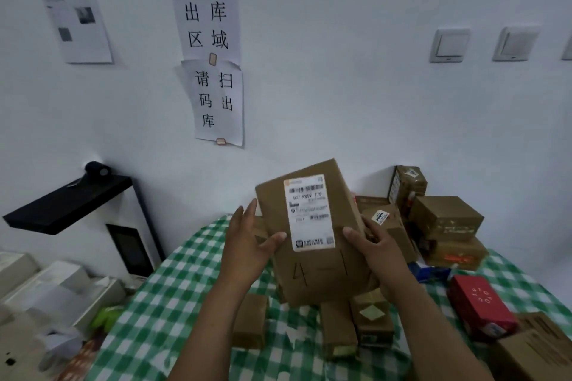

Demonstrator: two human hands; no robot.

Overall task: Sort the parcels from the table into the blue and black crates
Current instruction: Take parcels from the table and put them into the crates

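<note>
A brown cardboard parcel (318, 269) is held raised above the green-and-white checked surface (173, 303), tilted back, its front face turned to the camera. A white shipping label (309, 213) is stuck on that face, and "4-1" is handwritten below it. The parcel is closed; its contents cannot be seen. It is gripped at its left edge by the left hand (247, 244), thumb laid on the front and fingers running up the side. The right edge is gripped by the right hand (374, 247), thumb on the front, fingers wrapped behind. Small brown parcels (250, 318) are seen lying on the surface beneath, all closed. Stacked brown parcels (445, 219) are noted at the far right against the wall, and a red box (479, 306) lies nearer. Paper signs (207, 3) are taped to the wall.
</note>
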